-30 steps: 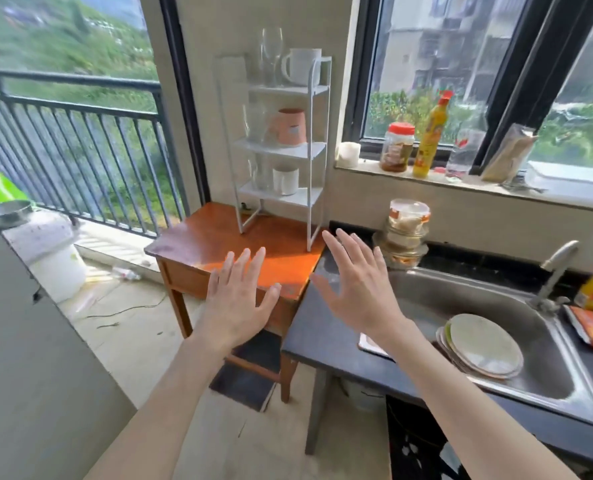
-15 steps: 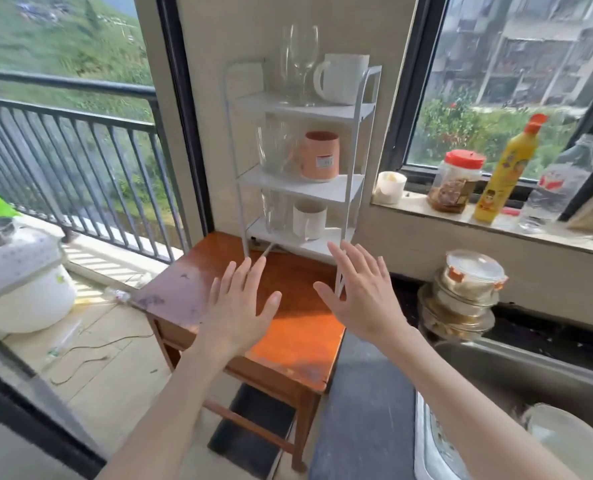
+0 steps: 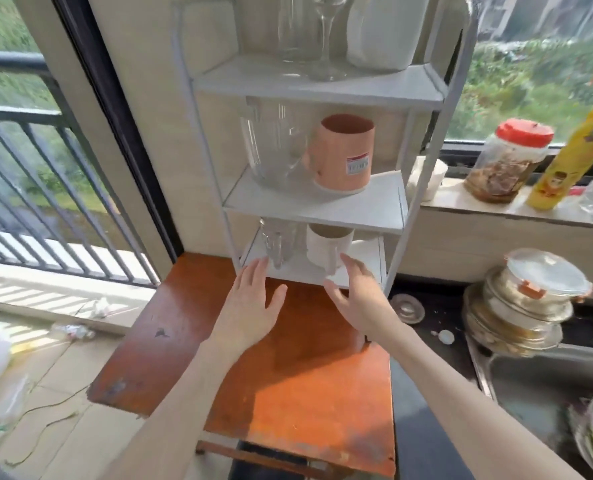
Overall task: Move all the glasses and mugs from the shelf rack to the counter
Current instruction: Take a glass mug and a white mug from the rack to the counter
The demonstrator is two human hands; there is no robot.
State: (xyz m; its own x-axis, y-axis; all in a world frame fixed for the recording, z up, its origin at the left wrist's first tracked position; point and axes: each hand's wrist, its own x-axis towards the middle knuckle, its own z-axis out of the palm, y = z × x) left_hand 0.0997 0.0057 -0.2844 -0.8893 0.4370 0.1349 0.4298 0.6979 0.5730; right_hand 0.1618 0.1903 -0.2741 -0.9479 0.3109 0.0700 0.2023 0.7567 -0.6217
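Kitchen corner w/ balcony railing (image 3: 45, 174) at left and a window sill (image 3: 495, 209) at right. An orange-brown wooden side table (image 3: 288, 393) stands next to a dark worktop (image 3: 423, 427) w/ a steel sink (image 3: 537, 386). On the table, against the wall, a white 3-tier shelf rack (image 3: 322, 209). Sill holds a red-lidded jar (image 3: 506, 161) and a yellow bottle (image 3: 572, 150); stacked bowls w/ a lidded container (image 3: 527, 299) sit behind the sink.

Top tier: clear tumbler (image 3: 296, 26), wine glass (image 3: 326, 36), white mug (image 3: 381, 32), all upright, tops cut off by the frame. Mid tier: big clear glass mug (image 3: 270, 143) just beside a pink mug (image 3: 345, 150) w/ a label, both upright, openings up. Bottom tier: small clear glass (image 3: 277, 244) and a white mug (image 3: 326, 245), upright, handle toward the camera.

Left hand (image 3: 250, 306) is released, fingers straight, tips just in front of the small glass, holding nothing. Right hand (image 3: 357, 303) is also released, fingers spread, tips near the white mug's handle; contact can't be told.
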